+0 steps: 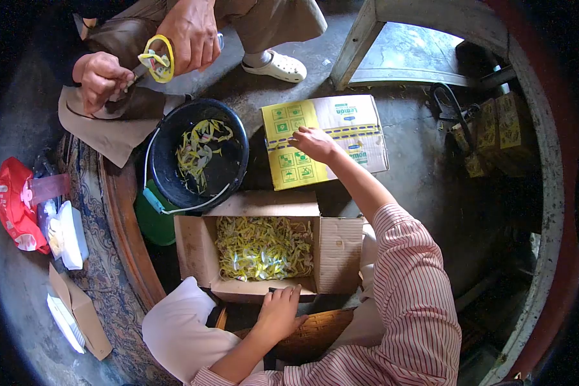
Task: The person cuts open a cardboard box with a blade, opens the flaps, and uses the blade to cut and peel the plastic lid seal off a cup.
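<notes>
My right hand point(312, 143) rests on top of a closed yellow-and-white carton point(360, 114), its fingers stretched out near the dashed strip across the lid. My left hand point(280, 315) is at the near edge of an open cardboard box point(341, 254), fingers apart. A small dark thing point(272, 289) shows at its fingertips; I cannot tell what it is or whether the hand grips it. Inside the open box lies a heap of thin yellow and whitish strips point(264, 248), some of them shiny.
Left of the cartons stands a black bucket point(228, 170) with similar strips inside. Beyond it, another person's hand point(193, 38) holds a yellow-rimmed container point(167, 71); their other hand point(103, 80) is beside it. A red bag point(19, 202) lies far left, a wooden frame point(360, 45) upper right.
</notes>
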Tool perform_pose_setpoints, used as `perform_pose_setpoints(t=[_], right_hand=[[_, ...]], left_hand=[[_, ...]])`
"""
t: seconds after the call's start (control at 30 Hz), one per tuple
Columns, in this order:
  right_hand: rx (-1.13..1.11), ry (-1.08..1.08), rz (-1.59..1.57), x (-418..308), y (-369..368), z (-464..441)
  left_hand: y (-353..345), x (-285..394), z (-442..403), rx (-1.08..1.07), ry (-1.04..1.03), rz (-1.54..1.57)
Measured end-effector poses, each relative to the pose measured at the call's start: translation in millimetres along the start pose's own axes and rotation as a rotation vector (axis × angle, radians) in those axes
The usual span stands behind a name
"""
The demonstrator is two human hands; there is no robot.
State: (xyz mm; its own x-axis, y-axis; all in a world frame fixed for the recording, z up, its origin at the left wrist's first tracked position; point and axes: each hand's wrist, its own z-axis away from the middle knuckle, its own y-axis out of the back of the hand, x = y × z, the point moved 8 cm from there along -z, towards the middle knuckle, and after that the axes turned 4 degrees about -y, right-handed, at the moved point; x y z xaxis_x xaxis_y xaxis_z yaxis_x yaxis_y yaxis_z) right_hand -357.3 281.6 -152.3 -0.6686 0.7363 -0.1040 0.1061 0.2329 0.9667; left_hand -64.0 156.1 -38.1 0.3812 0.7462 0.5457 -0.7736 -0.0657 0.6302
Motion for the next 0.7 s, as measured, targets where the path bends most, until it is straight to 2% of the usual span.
perform_pose_setpoints(t=[0.7], right_hand=[[-0.005, -0.014, 0.056, 13.1, 5.2, 16.3]], left_hand=[[2.5, 1.1, -4.0, -0.001, 0.002, -0.005]])
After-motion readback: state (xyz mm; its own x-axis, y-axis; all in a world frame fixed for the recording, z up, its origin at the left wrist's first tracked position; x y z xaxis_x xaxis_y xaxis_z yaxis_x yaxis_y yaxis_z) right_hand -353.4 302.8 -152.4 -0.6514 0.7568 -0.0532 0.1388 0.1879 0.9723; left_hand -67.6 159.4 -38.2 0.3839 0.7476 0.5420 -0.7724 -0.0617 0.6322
